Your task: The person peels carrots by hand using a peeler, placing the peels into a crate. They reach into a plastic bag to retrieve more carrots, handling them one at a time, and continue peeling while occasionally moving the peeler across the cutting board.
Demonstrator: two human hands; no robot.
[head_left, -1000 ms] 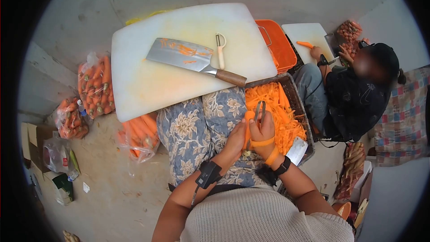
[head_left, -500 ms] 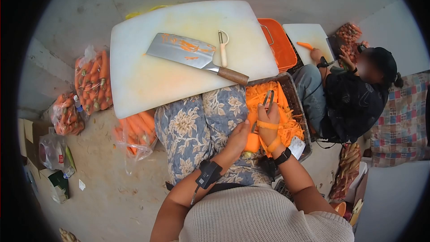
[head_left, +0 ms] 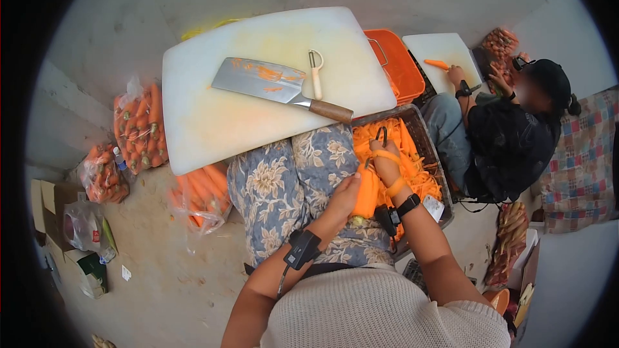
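My left hand (head_left: 346, 194) is closed around a thick peeled carrot (head_left: 366, 192), which I hold over the crate beside my lap. In my closed right hand (head_left: 387, 166) is a dark-handled peeler (head_left: 383, 134), its loop showing beyond the fingers; the blade's contact with the carrot cannot be made out. Strips of carrot peel (head_left: 396, 187) cling across the back of that hand and its wrist. Beneath it, a dark plastic crate (head_left: 431, 134) holds a heap of orange peelings (head_left: 420, 180).
A large white cutting board (head_left: 206, 116) bears a cleaver (head_left: 258, 80) and a pale peeler (head_left: 316, 76). Bags of carrots (head_left: 140, 129) stand left on the floor. An orange bin (head_left: 403, 67) is behind the crate. At right, another person (head_left: 509, 135) holds a carrot over a smaller board (head_left: 438, 48).
My right hand has shifted slightly up along the carrot, and more of the carrot's peeled side now shows. The left hand keeps its hold. The whole view has moved a little.
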